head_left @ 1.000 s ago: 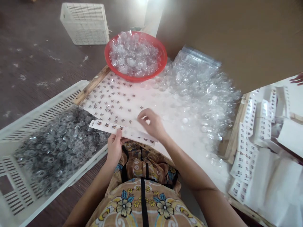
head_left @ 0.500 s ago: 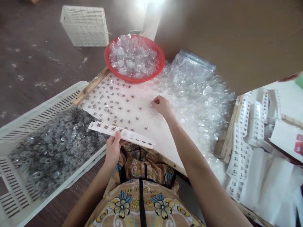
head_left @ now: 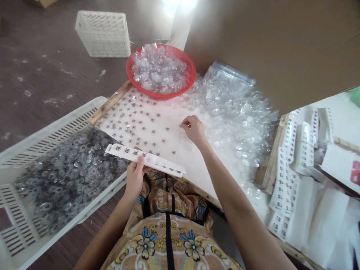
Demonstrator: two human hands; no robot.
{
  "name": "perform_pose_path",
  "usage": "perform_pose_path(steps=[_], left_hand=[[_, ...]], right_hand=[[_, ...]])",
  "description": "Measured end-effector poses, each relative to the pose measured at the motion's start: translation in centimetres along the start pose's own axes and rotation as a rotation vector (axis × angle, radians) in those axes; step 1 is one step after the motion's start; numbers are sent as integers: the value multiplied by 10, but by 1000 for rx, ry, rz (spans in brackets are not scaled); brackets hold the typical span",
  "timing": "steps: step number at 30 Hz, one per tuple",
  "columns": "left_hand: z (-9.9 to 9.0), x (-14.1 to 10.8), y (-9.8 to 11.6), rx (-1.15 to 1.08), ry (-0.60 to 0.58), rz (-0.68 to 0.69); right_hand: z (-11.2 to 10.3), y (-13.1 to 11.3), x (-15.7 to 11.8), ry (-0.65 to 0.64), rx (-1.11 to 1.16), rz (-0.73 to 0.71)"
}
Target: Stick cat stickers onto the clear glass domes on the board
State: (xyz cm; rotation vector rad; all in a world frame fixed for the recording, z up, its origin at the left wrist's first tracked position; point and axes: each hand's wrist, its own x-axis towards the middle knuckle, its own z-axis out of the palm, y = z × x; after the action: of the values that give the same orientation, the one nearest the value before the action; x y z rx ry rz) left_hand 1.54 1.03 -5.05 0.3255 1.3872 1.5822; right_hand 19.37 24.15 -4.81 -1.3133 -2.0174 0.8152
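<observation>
My left hand (head_left: pixel 135 175) is closed on a stack of white sticker strips (head_left: pixel 129 151) printed with small animal faces, thumb on top. It is just above the front edge of the white board (head_left: pixel 194 165). Over the middle of the board, my right hand (head_left: pixel 194 128) has thumb and forefinger pressed together; whatever is between them, if anything, is too small to make out. Left of that hand, small animal-face stickers (head_left: pixel 143 128) are spread in loose rows. To its right lies a broad heap of clear round plastic pieces (head_left: pixel 242 127).
A red basin (head_left: pixel 192 80) full of clear plastic pieces stands at the board's back. On the left is a white slotted crate (head_left: pixel 92 103) filled with similar pieces. Another white crate (head_left: pixel 107 35) stands on the floor. More sticker strips (head_left: pixel 284 187) lie at right, below a large brown panel (head_left: pixel 253 41).
My right hand's fingers have lifted slightly off the board and turned a little, still pinched. The left hand with the sticker strips has hardly moved. The view has shifted slightly.
</observation>
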Motion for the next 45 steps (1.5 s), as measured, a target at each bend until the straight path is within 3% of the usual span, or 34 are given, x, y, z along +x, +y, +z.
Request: perform_pose_path(steps=[6, 13, 18, 24, 30, 40, 45], left_hand=[[4, 3, 0, 1, 1, -6], [10, 2, 5, -6, 2, -12], [12, 3, 5, -17, 1, -6], [7, 0, 3, 10, -20, -9], [4, -3, 0, 35, -24, 1], [4, -1, -1, 37, -24, 4], [6, 0, 1, 31, -32, -5]], right_hand=[[-6, 3, -7, 22, 136, -135], [8, 7, 10, -151, -83, 11], [10, 5, 20, -175, -85, 138], [9, 7, 9, -128, -109, 31], [14, 6, 1, -142, -184, 93], [16, 7, -5, -122, -54, -19], [13, 12, 2, -147, -70, 8]])
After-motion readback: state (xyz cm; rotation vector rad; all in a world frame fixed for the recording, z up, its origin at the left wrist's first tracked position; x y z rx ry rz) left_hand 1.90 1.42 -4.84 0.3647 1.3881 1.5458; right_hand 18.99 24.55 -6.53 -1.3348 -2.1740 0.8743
